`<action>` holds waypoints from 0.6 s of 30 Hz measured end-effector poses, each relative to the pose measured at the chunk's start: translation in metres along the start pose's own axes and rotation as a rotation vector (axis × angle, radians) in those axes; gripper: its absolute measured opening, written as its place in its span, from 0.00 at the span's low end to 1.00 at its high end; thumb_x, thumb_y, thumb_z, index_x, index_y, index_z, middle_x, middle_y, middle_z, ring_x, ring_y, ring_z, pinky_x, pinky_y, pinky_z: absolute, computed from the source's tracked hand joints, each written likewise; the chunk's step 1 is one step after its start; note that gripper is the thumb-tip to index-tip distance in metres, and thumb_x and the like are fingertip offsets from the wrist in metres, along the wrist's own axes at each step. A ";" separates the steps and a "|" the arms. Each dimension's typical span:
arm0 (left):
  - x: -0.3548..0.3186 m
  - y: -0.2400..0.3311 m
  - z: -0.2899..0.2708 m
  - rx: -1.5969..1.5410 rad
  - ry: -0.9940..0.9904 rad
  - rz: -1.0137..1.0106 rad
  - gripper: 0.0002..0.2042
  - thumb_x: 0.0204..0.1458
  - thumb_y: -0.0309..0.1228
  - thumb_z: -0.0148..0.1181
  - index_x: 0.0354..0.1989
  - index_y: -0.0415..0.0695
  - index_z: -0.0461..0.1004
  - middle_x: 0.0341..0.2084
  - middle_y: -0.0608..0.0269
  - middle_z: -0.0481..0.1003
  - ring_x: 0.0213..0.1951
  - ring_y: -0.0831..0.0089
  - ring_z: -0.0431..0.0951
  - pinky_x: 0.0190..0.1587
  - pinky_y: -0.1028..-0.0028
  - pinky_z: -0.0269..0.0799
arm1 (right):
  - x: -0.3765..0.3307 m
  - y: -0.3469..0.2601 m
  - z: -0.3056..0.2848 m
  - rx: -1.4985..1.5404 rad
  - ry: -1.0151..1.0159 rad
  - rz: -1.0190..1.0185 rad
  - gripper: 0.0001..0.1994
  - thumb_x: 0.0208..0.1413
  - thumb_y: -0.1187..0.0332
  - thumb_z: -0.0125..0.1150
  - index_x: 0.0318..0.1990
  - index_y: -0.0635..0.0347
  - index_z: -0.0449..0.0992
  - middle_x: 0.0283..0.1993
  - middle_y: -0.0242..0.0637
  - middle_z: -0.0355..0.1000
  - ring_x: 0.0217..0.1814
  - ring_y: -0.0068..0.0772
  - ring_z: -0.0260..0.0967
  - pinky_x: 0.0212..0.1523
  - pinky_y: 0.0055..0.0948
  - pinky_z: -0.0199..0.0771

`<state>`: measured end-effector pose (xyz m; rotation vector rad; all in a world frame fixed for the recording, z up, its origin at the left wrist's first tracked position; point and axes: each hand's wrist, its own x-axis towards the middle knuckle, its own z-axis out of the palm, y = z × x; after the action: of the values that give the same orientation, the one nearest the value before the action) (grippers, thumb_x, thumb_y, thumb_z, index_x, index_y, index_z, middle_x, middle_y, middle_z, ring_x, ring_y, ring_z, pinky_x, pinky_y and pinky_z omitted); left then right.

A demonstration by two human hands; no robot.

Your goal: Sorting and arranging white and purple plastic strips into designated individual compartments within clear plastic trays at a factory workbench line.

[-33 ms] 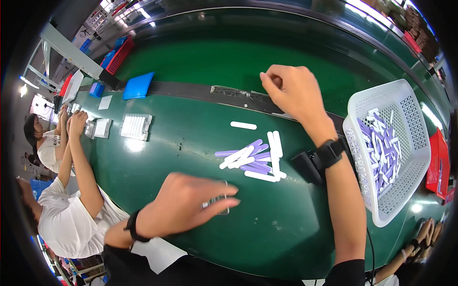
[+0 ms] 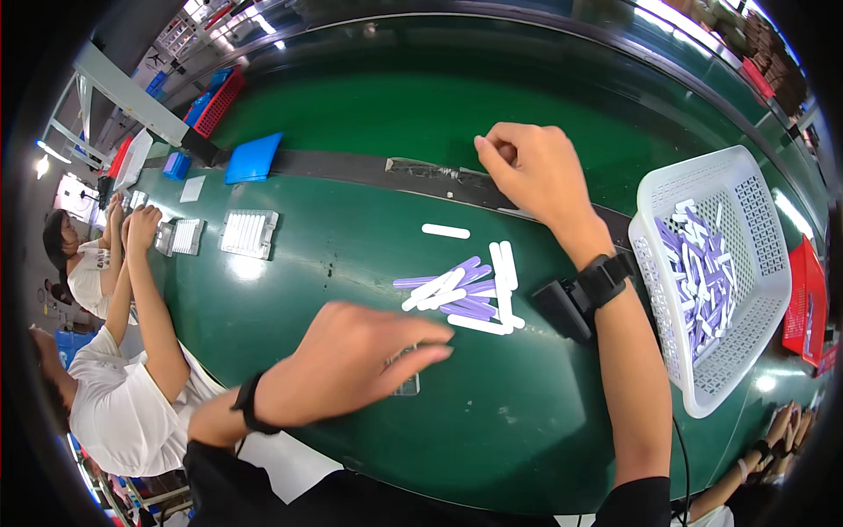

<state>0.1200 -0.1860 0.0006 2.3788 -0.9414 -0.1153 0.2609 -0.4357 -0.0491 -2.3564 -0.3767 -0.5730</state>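
Note:
My left hand hovers over a small clear plastic tray, mostly hidden beneath it. Its thumb and forefinger stretch apart toward a loose pile of flat, round-ended purple and white strips; I see nothing between them. Slight motion blur covers this hand. My right hand is raised at the far side of the green table, past the pile. Its fingers are curled in toward the thumb, and whatever they may hold is hidden. A single white strip lies apart, between the pile and the dark table strip.
To the right stands a white perforated basket of similar strips, with a red bin beyond it. Clear trays of white strips and a blue folded sheet lie at left. Co-workers sit along the left side.
My left hand has shifted slightly right and away from me, toward the pile, covering the clear tray differently. My right hand has hardly moved.

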 end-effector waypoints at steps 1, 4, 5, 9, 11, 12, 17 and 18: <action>0.022 -0.004 0.005 0.011 0.023 0.076 0.10 0.54 0.37 0.73 0.41 0.48 0.85 0.17 0.63 0.77 0.18 0.64 0.75 0.22 0.70 0.65 | -0.002 0.001 0.007 0.127 -0.034 0.057 0.13 0.61 0.62 0.63 0.27 0.60 0.81 0.20 0.42 0.75 0.24 0.48 0.74 0.29 0.42 0.73; 0.058 -0.017 0.014 0.012 -0.125 0.081 0.07 0.56 0.38 0.71 0.36 0.49 0.83 0.16 0.63 0.75 0.20 0.62 0.77 0.24 0.68 0.65 | -0.008 0.012 0.012 0.287 -0.082 0.166 0.14 0.61 0.62 0.63 0.27 0.61 0.81 0.18 0.41 0.73 0.20 0.44 0.71 0.27 0.39 0.70; 0.062 -0.021 0.016 0.013 -0.130 0.086 0.07 0.56 0.38 0.71 0.36 0.49 0.83 0.16 0.63 0.75 0.20 0.62 0.77 0.24 0.68 0.65 | -0.010 0.015 0.012 0.336 -0.098 0.216 0.14 0.61 0.62 0.63 0.27 0.61 0.81 0.17 0.40 0.72 0.18 0.41 0.69 0.26 0.37 0.68; 0.072 -0.026 0.010 -0.093 -0.346 -0.049 0.07 0.55 0.37 0.71 0.35 0.48 0.83 0.14 0.64 0.70 0.19 0.64 0.70 0.25 0.68 0.61 | -0.009 0.014 0.016 0.353 -0.083 0.216 0.14 0.61 0.61 0.63 0.27 0.61 0.81 0.17 0.38 0.72 0.18 0.39 0.68 0.27 0.36 0.67; 0.072 -0.028 0.010 -0.131 -0.235 0.022 0.05 0.55 0.32 0.72 0.36 0.46 0.83 0.16 0.66 0.70 0.20 0.71 0.69 0.26 0.68 0.61 | -0.009 0.012 0.015 0.338 -0.095 0.225 0.14 0.61 0.61 0.63 0.27 0.60 0.81 0.17 0.37 0.72 0.19 0.39 0.70 0.27 0.36 0.68; 0.071 -0.033 0.013 -0.129 -0.234 0.016 0.05 0.55 0.32 0.72 0.36 0.46 0.83 0.16 0.66 0.70 0.20 0.71 0.69 0.26 0.68 0.61 | -0.008 0.013 0.016 0.329 -0.101 0.225 0.14 0.61 0.61 0.63 0.27 0.60 0.82 0.17 0.37 0.73 0.19 0.39 0.70 0.27 0.36 0.69; 0.066 -0.035 0.007 -0.317 0.028 0.059 0.03 0.58 0.23 0.66 0.39 0.42 0.83 0.25 0.65 0.80 0.26 0.79 0.75 0.30 0.77 0.69 | -0.006 0.014 0.018 0.333 -0.107 0.211 0.14 0.61 0.61 0.63 0.27 0.60 0.82 0.18 0.37 0.73 0.20 0.39 0.71 0.28 0.36 0.69; 0.064 -0.024 -0.006 -0.414 -0.043 -0.136 0.03 0.61 0.23 0.64 0.39 0.39 0.83 0.29 0.61 0.82 0.25 0.81 0.76 0.31 0.80 0.71 | -0.007 0.016 0.017 0.331 -0.103 0.211 0.14 0.61 0.61 0.63 0.27 0.60 0.82 0.17 0.36 0.73 0.19 0.38 0.70 0.28 0.36 0.68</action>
<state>0.1837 -0.2108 0.0008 2.0577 -0.6938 -0.3770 0.2667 -0.4368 -0.0725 -2.0766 -0.2430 -0.2671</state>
